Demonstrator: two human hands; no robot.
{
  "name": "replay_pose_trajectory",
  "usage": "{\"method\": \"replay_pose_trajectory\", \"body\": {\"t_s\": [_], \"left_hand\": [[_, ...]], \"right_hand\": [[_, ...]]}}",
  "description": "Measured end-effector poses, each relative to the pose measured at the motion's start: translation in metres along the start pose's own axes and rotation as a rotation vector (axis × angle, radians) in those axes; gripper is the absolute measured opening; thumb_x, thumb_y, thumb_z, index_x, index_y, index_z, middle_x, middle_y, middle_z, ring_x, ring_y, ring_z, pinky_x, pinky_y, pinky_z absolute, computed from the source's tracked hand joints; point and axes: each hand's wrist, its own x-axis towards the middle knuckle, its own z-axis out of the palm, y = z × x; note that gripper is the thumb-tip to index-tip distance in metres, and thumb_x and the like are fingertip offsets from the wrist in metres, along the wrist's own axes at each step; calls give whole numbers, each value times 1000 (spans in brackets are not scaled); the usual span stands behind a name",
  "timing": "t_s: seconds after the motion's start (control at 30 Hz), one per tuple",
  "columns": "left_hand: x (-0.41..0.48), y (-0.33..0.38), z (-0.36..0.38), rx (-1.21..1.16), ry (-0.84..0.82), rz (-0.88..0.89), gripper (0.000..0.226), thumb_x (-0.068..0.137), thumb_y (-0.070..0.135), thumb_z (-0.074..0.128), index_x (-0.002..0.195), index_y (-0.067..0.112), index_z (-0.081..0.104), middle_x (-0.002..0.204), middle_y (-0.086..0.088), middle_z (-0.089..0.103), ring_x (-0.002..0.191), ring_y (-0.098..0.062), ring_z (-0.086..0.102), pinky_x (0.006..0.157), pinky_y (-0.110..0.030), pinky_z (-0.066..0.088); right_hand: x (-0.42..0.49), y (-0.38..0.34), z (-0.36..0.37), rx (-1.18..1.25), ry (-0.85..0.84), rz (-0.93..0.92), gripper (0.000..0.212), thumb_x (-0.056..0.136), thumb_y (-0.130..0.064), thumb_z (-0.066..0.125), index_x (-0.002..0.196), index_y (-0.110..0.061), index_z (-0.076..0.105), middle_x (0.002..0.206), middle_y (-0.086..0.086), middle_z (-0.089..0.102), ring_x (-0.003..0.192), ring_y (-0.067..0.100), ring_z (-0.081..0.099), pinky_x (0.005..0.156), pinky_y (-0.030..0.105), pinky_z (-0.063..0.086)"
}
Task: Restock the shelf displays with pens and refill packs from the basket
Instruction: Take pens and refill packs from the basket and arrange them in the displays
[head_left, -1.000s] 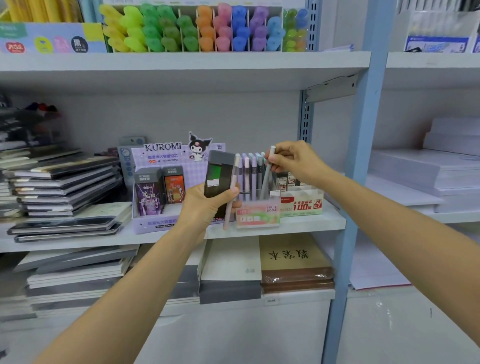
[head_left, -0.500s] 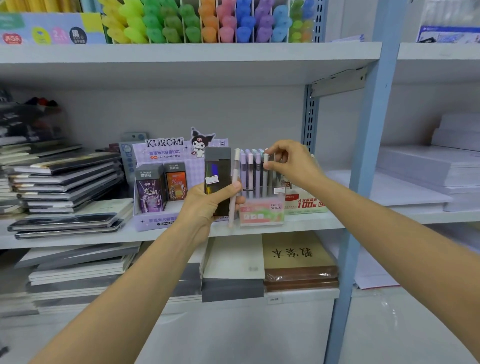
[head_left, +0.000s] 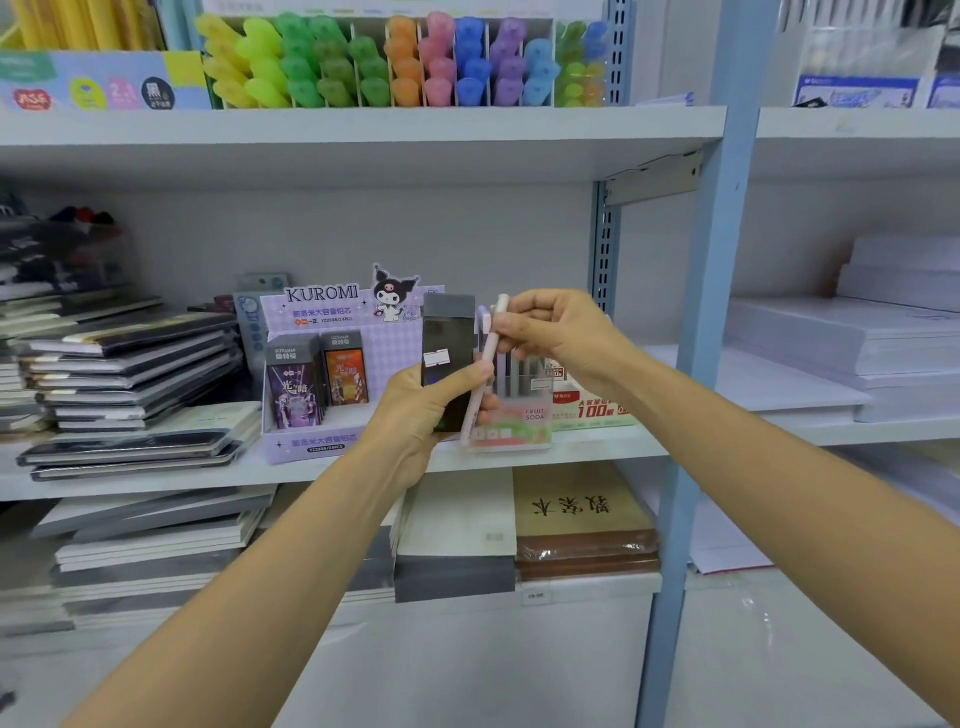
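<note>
One pale pen (head_left: 491, 345) is pinched near its cap by fingers (head_left: 511, 327) of the right hand (head_left: 556, 335); the left hand (head_left: 415, 415) grips a dark refill pack (head_left: 448, 332) and the pen's lower end; neither is shelved yet; the pen display (head_left: 519, 415) behind looks nearly full.
</note>
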Motion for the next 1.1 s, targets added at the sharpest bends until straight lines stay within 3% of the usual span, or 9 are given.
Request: {"method": "replay_pose_trajectory", "body": {"t_s": [0.2, 0.3, 0.4, 0.5, 0.67, 0.87, 1.1], "left_hand": [[-3, 4, 3, 11, 14, 11, 23, 68, 12, 81, 90, 12, 73, 77, -11, 75, 65, -19, 73, 57, -24, 56], [-4, 4, 5, 48, -8, 8, 32, 68, 20, 81, 97, 8, 72, 79, -13, 75, 69, -20, 73, 62, -28, 58], [-2, 3, 4, 71, -7, 0, 27, 83, 27, 74, 101, 7, 71, 85, -13, 76, 77, -23, 74, 72, -33, 60], [1, 1, -2, 29, 28, 31, 18, 91, 19, 64, 103, 6, 70, 83, -8, 75, 74, -21, 73, 63, -27, 59], [4, -2, -9, 90, 50, 72, 23, 90, 16, 67, 107, 1, 65, 88, -10, 76, 73, -20, 73, 65, -27, 58], [6, -7, -9, 117, 62, 123, 17, 89, 14, 66, 106, 12, 63, 92, 1, 77, 75, -18, 74, 58, -23, 57], [6, -8, -10, 140, 44, 172, 18, 89, 14, 67, 106, 15, 63, 94, 4, 77, 74, -16, 74, 57, -22, 56]], "right_hand": [[-10, -4, -5, 112, -15, -7, 19, 90, -11, 63, 109, -6, 67, 90, 8, 74, 80, 19, 71, 68, 22, 58], [-11, -8, -11, 86, 2, -29, 16, 91, -12, 63, 105, -9, 69, 91, 8, 75, 81, 20, 72, 69, 22, 57], [-8, -15, -23, 64, 17, -50, 16, 92, -10, 61, 106, -9, 68, 95, 10, 74, 87, 22, 72, 72, 22, 57], [0, -21, -41, 64, 137, -104, 15, 93, -6, 58, 106, -8, 66, 97, 12, 74, 89, 23, 71, 73, 23, 57], [11, -13, -57, -145, 300, -130, 15, 95, -4, 55, 107, -9, 63, 98, 11, 72, 89, 18, 70, 71, 21, 56], [17, 23, -39, -404, 238, -89, 17, 97, -8, 53, 111, -12, 62, 99, 5, 71, 91, 11, 70, 77, 23, 57], [22, 23, -51, -423, 246, -149, 14, 96, -6, 54, 104, -14, 62, 94, 2, 71, 86, 8, 70, 75, 19, 56]]}}
